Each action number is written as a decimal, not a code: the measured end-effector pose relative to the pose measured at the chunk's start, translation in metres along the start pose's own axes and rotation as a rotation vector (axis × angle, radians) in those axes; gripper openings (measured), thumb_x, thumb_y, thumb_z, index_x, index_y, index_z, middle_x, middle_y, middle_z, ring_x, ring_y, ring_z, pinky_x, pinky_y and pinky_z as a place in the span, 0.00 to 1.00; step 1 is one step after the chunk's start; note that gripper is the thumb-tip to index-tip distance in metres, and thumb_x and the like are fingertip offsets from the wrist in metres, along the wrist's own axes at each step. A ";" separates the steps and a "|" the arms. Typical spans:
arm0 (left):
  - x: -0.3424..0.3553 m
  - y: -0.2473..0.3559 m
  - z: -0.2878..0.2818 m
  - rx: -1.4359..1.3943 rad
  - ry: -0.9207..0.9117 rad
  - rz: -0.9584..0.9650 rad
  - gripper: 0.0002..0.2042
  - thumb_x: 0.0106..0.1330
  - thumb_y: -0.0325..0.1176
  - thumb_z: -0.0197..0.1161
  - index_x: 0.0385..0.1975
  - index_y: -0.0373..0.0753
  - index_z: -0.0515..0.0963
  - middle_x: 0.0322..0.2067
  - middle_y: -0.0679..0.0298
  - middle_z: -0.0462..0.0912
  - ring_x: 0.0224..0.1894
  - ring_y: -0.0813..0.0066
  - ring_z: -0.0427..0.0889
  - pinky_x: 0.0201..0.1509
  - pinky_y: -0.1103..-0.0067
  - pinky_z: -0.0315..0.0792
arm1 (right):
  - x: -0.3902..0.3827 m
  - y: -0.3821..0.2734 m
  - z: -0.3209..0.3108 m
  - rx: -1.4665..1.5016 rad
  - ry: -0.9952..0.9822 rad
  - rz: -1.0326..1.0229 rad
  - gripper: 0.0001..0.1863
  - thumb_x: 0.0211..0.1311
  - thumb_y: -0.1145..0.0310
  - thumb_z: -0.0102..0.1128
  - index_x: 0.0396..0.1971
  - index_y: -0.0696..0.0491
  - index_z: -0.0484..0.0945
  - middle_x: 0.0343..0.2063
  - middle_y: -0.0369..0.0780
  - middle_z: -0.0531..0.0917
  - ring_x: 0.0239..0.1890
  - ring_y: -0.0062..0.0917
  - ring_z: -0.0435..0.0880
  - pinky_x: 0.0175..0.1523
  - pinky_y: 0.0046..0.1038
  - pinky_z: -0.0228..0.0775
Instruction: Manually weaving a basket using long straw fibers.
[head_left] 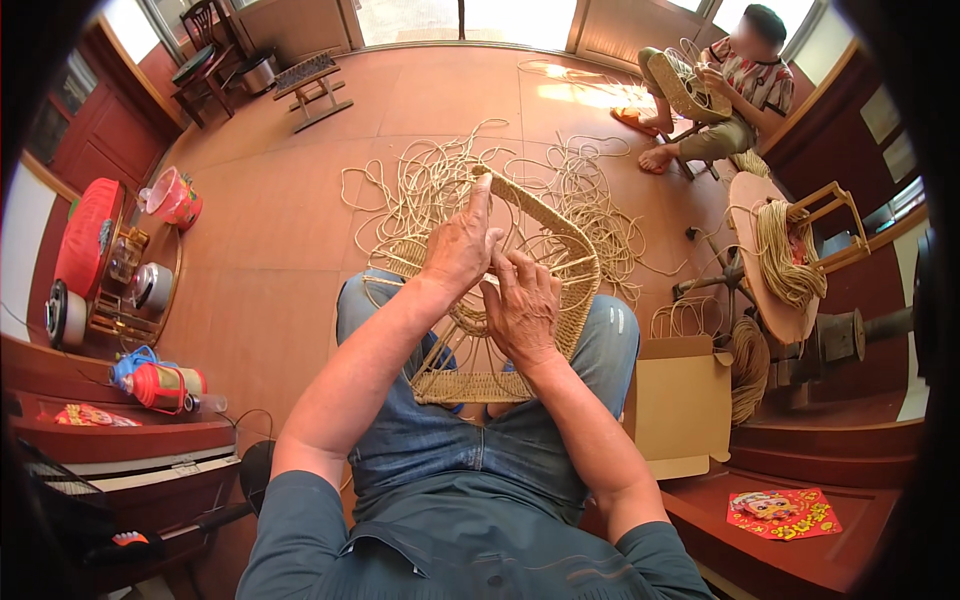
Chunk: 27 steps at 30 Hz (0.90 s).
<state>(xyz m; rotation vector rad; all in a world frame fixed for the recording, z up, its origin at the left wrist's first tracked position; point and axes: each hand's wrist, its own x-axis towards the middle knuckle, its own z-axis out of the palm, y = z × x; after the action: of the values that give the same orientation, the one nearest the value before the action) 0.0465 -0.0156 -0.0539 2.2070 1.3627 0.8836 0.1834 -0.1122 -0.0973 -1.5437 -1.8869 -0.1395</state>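
The half-woven tan cord basket (577, 262) rests tilted across the person's lap (410, 425), its border bands tightly woven, open strands spanning the middle; loose matching cord (592, 190) lies tangled beyond it on the floor (270, 300).

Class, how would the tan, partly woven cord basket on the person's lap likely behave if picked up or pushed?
The tan, partly woven cord basket would probably feel light for its size, as wide gaps show between thin strands. Its densely woven band is likely fairly stiff, since it holds a curve; the sparse parts might flex when pushed.
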 end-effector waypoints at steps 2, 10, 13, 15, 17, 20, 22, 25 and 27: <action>-0.010 0.002 -0.001 -0.031 0.047 0.023 0.37 0.76 0.30 0.65 0.83 0.40 0.56 0.41 0.41 0.86 0.41 0.37 0.89 0.47 0.51 0.83 | 0.001 -0.001 -0.001 0.004 0.015 0.009 0.25 0.68 0.59 0.72 0.64 0.44 0.81 0.58 0.38 0.80 0.56 0.36 0.81 0.60 0.42 0.67; -0.078 -0.009 -0.017 -0.042 0.200 -0.118 0.23 0.75 0.24 0.57 0.70 0.40 0.71 0.39 0.44 0.86 0.38 0.44 0.88 0.45 0.54 0.80 | 0.009 -0.006 -0.008 0.001 0.109 -0.140 0.27 0.65 0.71 0.68 0.65 0.43 0.81 0.59 0.38 0.80 0.67 0.37 0.78 0.69 0.44 0.66; -0.078 -0.015 -0.041 -0.063 0.185 -0.218 0.14 0.75 0.26 0.57 0.59 0.38 0.77 0.30 0.48 0.85 0.34 0.46 0.87 0.42 0.55 0.79 | 0.006 -0.001 -0.001 0.014 0.052 -0.207 0.29 0.67 0.72 0.66 0.69 0.43 0.80 0.62 0.39 0.79 0.69 0.37 0.78 0.72 0.45 0.66; -0.067 -0.026 -0.057 -0.120 0.216 -0.226 0.08 0.77 0.30 0.61 0.50 0.36 0.80 0.29 0.52 0.86 0.32 0.53 0.88 0.40 0.60 0.80 | 0.004 -0.003 0.000 0.027 -0.066 -0.198 0.31 0.68 0.72 0.65 0.71 0.43 0.78 0.63 0.40 0.79 0.69 0.36 0.78 0.71 0.42 0.67; -0.048 -0.029 -0.070 -0.177 0.203 -0.260 0.08 0.77 0.34 0.67 0.41 0.36 0.84 0.32 0.55 0.88 0.34 0.60 0.89 0.42 0.65 0.81 | 0.008 -0.004 0.000 0.007 -0.062 -0.231 0.32 0.69 0.72 0.64 0.73 0.45 0.77 0.64 0.40 0.78 0.69 0.36 0.78 0.70 0.41 0.68; -0.015 -0.046 -0.071 -0.171 0.192 -0.085 0.06 0.76 0.33 0.71 0.42 0.37 0.87 0.32 0.62 0.89 0.34 0.73 0.87 0.40 0.73 0.79 | 0.014 -0.008 0.001 0.009 -0.107 -0.229 0.32 0.68 0.72 0.64 0.73 0.47 0.77 0.65 0.40 0.78 0.68 0.35 0.78 0.68 0.41 0.69; 0.004 -0.045 -0.066 -0.146 0.200 -0.046 0.06 0.73 0.34 0.73 0.39 0.39 0.89 0.36 0.61 0.88 0.37 0.68 0.87 0.44 0.71 0.80 | 0.014 -0.009 0.003 0.014 -0.111 -0.227 0.32 0.67 0.73 0.63 0.73 0.49 0.76 0.65 0.40 0.78 0.67 0.36 0.78 0.66 0.42 0.69; 0.025 -0.053 -0.049 -0.167 0.177 -0.014 0.06 0.70 0.35 0.75 0.37 0.40 0.89 0.35 0.59 0.86 0.43 0.61 0.88 0.49 0.66 0.81 | 0.011 -0.008 0.006 0.014 -0.076 -0.221 0.32 0.66 0.73 0.63 0.72 0.49 0.77 0.65 0.41 0.77 0.66 0.38 0.78 0.65 0.42 0.70; 0.027 -0.053 -0.041 -0.162 0.175 0.016 0.05 0.69 0.34 0.74 0.38 0.40 0.89 0.37 0.59 0.87 0.47 0.59 0.88 0.52 0.65 0.81 | 0.010 -0.009 0.007 0.015 -0.068 -0.220 0.32 0.65 0.74 0.62 0.72 0.49 0.77 0.63 0.41 0.77 0.65 0.39 0.78 0.63 0.42 0.70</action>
<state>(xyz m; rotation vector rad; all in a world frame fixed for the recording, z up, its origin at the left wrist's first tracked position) -0.0071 0.0329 -0.0489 2.0610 1.3009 1.1733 0.1721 -0.1030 -0.0943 -1.3422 -2.1042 -0.1721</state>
